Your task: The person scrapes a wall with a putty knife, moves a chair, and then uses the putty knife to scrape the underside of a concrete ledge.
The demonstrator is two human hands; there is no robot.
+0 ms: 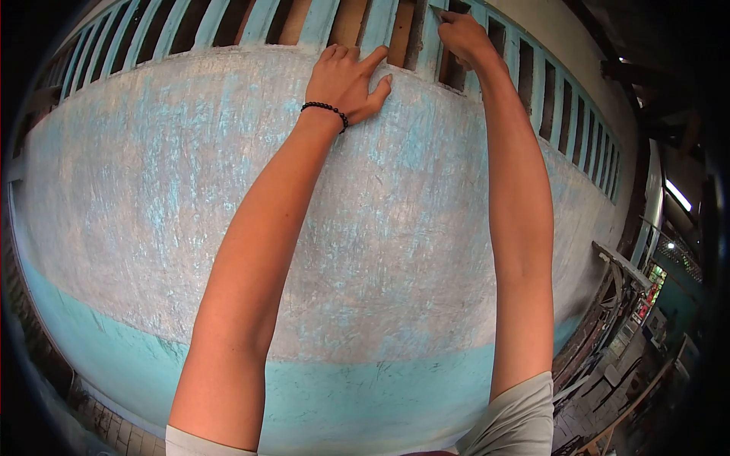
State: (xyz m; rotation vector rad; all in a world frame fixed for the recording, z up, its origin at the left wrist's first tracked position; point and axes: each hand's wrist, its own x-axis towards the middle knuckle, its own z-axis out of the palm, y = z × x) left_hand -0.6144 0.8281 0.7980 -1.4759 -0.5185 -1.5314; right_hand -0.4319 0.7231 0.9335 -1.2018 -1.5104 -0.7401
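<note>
My left hand (350, 82), with a black beaded bracelet (325, 106) at its wrist, rests on the upper edge of the wall (228, 205). Its fingers are spread, some bent over the ledge at the foot of the slats, and it holds nothing. Higher and to the right, my right hand (465, 39) is closed against the light-blue slats (430, 42). A small thin tip shows at its fingers, too little to name. The wall's middle is grey and scuffed, with patches of blue paint.
A turquoise band (365, 387) runs along the wall's lower part. Dark gaps alternate with the slats above. At the right lies a cluttered pile of wood and scrap (616, 357), below a lit lamp tube (677, 195). Paving (114, 425) shows at lower left.
</note>
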